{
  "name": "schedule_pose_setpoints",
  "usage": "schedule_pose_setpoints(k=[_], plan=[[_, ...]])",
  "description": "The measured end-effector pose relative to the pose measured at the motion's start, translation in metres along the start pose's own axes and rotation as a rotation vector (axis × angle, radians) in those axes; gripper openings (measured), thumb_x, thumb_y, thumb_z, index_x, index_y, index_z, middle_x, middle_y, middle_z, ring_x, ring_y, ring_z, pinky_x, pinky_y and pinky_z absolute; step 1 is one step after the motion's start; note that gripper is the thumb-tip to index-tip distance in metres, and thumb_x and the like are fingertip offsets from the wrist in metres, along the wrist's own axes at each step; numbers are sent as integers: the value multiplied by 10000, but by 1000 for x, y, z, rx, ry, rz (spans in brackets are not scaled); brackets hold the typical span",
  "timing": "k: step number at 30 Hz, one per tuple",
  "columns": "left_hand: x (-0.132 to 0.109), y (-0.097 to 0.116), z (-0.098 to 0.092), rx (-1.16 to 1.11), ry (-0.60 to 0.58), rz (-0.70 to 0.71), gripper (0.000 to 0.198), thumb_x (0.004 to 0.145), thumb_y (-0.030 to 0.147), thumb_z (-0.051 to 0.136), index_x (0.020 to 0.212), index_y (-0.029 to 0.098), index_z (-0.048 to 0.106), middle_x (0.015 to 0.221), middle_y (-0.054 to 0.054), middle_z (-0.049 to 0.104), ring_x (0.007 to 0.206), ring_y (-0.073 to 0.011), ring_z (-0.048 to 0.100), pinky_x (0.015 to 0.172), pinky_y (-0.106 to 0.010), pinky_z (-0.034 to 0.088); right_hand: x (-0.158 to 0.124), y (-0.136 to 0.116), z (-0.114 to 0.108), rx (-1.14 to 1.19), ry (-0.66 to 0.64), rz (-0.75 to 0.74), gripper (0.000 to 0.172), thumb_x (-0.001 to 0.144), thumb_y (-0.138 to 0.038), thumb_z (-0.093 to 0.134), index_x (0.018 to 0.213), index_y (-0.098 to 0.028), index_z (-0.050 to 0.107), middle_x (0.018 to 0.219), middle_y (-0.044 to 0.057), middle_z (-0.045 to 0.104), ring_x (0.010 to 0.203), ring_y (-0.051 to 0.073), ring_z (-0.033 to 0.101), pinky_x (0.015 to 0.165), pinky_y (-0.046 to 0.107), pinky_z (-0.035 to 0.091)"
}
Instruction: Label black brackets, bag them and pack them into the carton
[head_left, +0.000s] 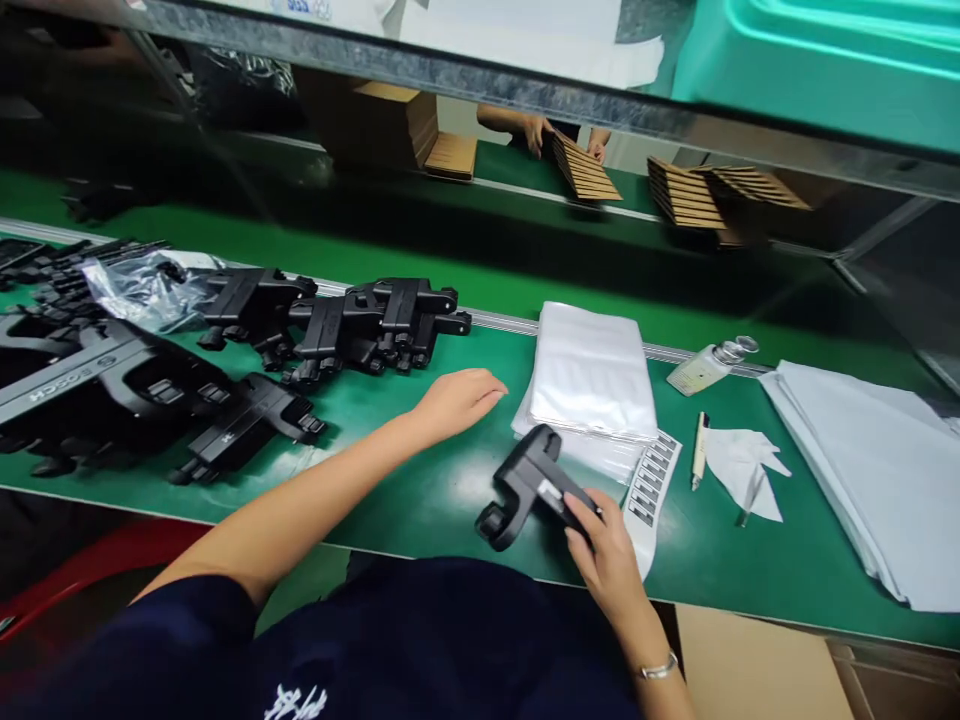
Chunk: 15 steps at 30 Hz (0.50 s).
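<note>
My right hand [609, 560] grips one end of a black plastic bracket [541, 480] and holds it tilted above the green table, near the front edge. A small white label shows on the bracket's face. My left hand [461, 400] is over the table left of a stack of clear plastic bags [592, 370], apart from it. Its fingers are pressed together, and nothing shows in them. Beside the held bracket, a strip of printed labels [651, 480] lies partly under the bags.
More black brackets [337, 330] crowd the left, with a crumpled plastic bag [142, 290]. On the right are a bottle [705, 368], a marker pen [700, 450], a white tissue [739, 465] and white sheets [877, 480]. A shelf edge [450, 80] crosses above; another person's hands [536, 135] handle cardboard beyond.
</note>
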<state>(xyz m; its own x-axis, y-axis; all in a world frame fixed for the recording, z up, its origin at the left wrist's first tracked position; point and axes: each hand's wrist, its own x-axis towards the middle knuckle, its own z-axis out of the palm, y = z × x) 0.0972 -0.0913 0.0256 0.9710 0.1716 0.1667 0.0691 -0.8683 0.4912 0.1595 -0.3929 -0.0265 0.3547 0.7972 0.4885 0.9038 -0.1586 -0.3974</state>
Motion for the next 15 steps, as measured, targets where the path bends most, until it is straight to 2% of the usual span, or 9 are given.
schedule_pose_setpoints(k=[3,5,8,10,15], plan=[[49,30,27,131,-143,205,276,945,244,469,1145,182,649,1198,-91,657,1132,-239,581,939,-358,474,-14,8,-21,-89,135,102,547,946,-181,492,1462,-328,386,1208,116,491,1074,248,543,837,395,531],[72,47,49,159,-205,280,305,910,255,559,1201,188,617,1303,-105,602,1198,-246,540,962,-352,460,-20,13,-33,-137,180,128,572,941,-182,507,1471,-352,372,1210,113,495,1072,255,541,838,404,524],[86,59,70,168,-265,292,179,901,220,562,1021,178,688,1146,-94,680,1103,-234,597,865,-311,489,-33,18,-47,-165,222,173,570,942,-180,510,1464,-370,382,1217,110,501,1069,258,545,834,408,518],[90,58,72,165,-269,265,201,921,196,504,917,173,703,1020,-81,713,1021,-223,633,808,-293,496,-42,21,-51,-160,257,221,554,947,-180,503,1456,-371,396,1218,109,505,1067,255,551,830,410,518],[99,52,52,114,-238,145,299,951,203,399,996,176,693,1025,-55,728,958,-186,667,812,-269,504,-50,26,-52,-135,313,262,529,939,-184,523,1433,-355,441,1200,109,523,1057,255,565,837,423,523]])
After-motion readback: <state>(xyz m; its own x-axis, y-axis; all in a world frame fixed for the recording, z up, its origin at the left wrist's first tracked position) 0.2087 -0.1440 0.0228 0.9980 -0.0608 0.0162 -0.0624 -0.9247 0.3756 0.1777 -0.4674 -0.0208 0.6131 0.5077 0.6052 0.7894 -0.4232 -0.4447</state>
